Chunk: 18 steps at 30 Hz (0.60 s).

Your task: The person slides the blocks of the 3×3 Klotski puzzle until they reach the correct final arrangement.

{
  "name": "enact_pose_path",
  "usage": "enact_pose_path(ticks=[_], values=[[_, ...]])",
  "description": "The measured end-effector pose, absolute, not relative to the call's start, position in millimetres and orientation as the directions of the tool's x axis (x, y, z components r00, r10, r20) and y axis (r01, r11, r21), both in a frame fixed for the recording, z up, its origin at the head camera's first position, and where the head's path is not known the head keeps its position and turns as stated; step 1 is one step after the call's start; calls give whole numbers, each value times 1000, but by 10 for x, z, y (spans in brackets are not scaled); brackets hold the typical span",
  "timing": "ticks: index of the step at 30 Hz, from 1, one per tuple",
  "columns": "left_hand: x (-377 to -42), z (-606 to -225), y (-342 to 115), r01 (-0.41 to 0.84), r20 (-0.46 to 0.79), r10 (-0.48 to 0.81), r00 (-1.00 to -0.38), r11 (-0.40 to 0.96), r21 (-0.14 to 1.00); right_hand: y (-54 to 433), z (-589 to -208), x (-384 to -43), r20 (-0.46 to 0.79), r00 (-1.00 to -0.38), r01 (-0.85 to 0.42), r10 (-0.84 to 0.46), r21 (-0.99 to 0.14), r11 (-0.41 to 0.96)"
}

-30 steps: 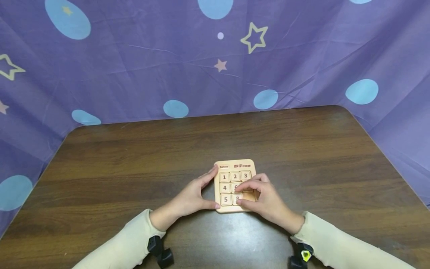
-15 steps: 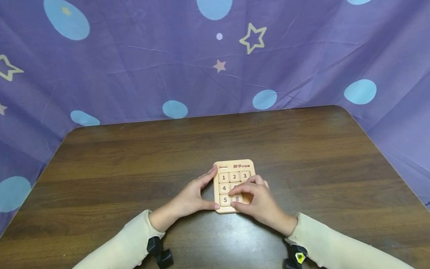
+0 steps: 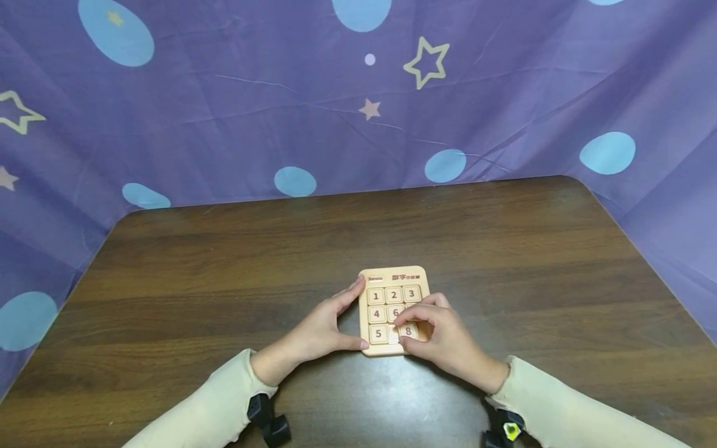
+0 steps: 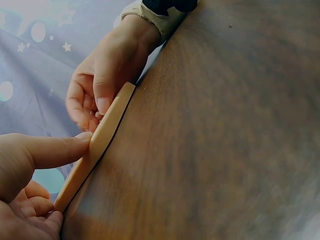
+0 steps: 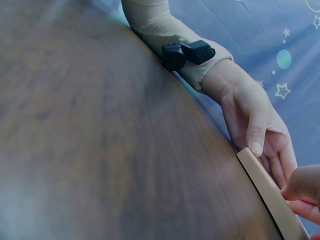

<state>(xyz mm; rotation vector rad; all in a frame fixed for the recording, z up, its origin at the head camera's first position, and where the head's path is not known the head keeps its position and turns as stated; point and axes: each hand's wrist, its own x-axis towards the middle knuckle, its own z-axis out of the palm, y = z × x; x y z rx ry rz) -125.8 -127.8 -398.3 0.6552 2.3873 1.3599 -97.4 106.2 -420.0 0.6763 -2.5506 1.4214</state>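
Note:
A wooden number sliding puzzle (image 3: 386, 274) lies on the table in the head view, tiles 1, 2, 3 along its top row. My left hand (image 3: 322, 326) holds its left side, index finger near the upper corner and thumb at the lower one. Over the bottom right, my right hand (image 3: 448, 339) has thumb and index fingertip at the left side of the tile marked 8 (image 3: 408, 331). A bare gap shows between that tile and the tile marked 5 (image 3: 378, 334). My right fingers hide the right end of the middle row. Both wrist views show only the puzzle's edge (image 4: 102, 135).
The brown wooden table (image 3: 252, 249) stretches around the puzzle on all sides. Behind it hangs a purple curtain (image 3: 224, 124) with stars and blue spots. A black wrist device (image 3: 269, 420) sits at each cuff.
My right fingertips went left across the 8 tile, then back right. That tile has slid from the bottom middle to the bottom right, leaving the gap in the middle. My left hand stayed in place.

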Motion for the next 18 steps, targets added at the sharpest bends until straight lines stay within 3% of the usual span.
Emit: enact_pose_path(ticks=[18], values=[[-1256,-3987,-1280,234,-39,532,-846,435,870,1204,-4225,-994,332,-887,-452,-321,-769,452]])
